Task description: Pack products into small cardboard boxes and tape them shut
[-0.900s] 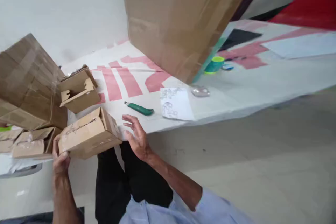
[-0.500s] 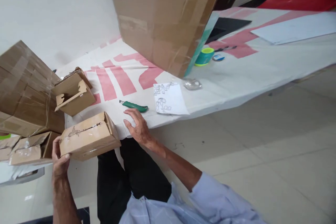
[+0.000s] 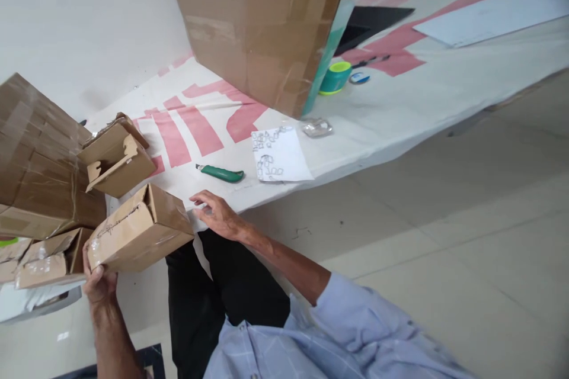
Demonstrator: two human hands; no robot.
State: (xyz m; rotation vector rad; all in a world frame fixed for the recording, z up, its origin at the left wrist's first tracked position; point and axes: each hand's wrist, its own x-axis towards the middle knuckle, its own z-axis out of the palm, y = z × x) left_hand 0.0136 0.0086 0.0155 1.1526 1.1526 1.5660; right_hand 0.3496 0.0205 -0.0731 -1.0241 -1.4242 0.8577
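Note:
My left hand (image 3: 100, 281) grips the near left end of a small brown cardboard box (image 3: 142, 237), thumb on its lower side and the other fingers partly hidden behind it. The box is tilted at the table's front edge, with a torn seam and scribbled marks along one face. Just right of its far end is my right hand (image 3: 217, 216), fingers apart and holding nothing. Beyond that hand, a green utility knife (image 3: 220, 173) lies on the table, its blade end pointing left. A white sheet with drawn shapes (image 3: 280, 154) lies right of the knife.
An opened small carton (image 3: 120, 160) stands behind the held box. Large cardboard boxes rise at left (image 3: 40, 154) and at the back (image 3: 262, 29). A teal tape roll (image 3: 335, 77) and a clear plastic piece (image 3: 317, 127) sit on the cloth-covered table (image 3: 391, 124).
The held box has turned, so its right end face shows more. My right hand has moved left, away from the utility knife and closer to the box. The camera view has shifted slightly.

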